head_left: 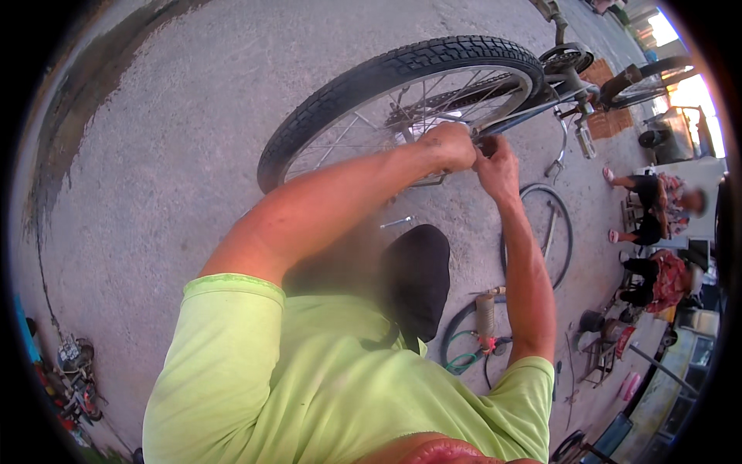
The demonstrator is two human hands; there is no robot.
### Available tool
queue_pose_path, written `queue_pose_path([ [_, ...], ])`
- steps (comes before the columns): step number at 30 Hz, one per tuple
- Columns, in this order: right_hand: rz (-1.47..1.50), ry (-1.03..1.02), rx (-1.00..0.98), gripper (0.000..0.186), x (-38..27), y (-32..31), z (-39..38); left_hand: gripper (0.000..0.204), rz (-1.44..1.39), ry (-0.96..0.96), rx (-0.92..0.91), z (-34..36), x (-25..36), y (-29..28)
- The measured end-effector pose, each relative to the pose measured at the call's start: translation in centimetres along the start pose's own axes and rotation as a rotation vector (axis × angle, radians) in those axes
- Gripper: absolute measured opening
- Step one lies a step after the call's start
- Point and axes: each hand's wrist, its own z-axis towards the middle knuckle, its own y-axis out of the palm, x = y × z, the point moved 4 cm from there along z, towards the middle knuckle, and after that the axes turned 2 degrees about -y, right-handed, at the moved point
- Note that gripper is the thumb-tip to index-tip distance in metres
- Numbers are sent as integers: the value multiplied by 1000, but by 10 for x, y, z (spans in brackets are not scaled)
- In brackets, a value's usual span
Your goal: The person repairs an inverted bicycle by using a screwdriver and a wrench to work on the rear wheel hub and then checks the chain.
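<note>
A bicycle stands in front of me, its rear wheel [325, 108] with a knobbly black tyre nearest. My left hand [450, 147] reaches across to the wheel's right side, fingers curled in at the bicycle frame [510, 121]. Beside it, almost touching, my right hand [498, 166] pinches at the same spot. Both hands are closed, but the small part between their fingertips is hidden. The chain and sprocket [398, 116] show behind the spokes. A pedal [586, 145] sticks out farther right.
A wrench [398, 223] lies on the concrete ground by my knee [421, 271]. To the right are a loose tyre [570, 232], a pump [485, 321] and a green hose [461, 363]. Two seated people [668, 278] are at the far right. A motorbike [77, 363] is far left.
</note>
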Motion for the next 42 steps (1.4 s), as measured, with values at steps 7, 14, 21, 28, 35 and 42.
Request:
queue_pose_path([
  [7,380,135,-515,41,12,-2,30,43,-47,44,-8,-14,9,-8],
  [14,502,94,-483,30,14,4,25,62,-188,158,171,-17,-4,10],
  [21,549,138,-431,32,19,6,26,81,-273,139,178,-27,-9,11],
  [28,372,81,-377,33,6,-4,24,72,-255,150,161,-17,-14,12],
  [35,98,17,52,36,-17,-3,-6,60,-277,145,156,-4,-23,14],
  [42,311,184,-82,22,9,5,-9,43,-281,84,206,-19,-15,12],
])
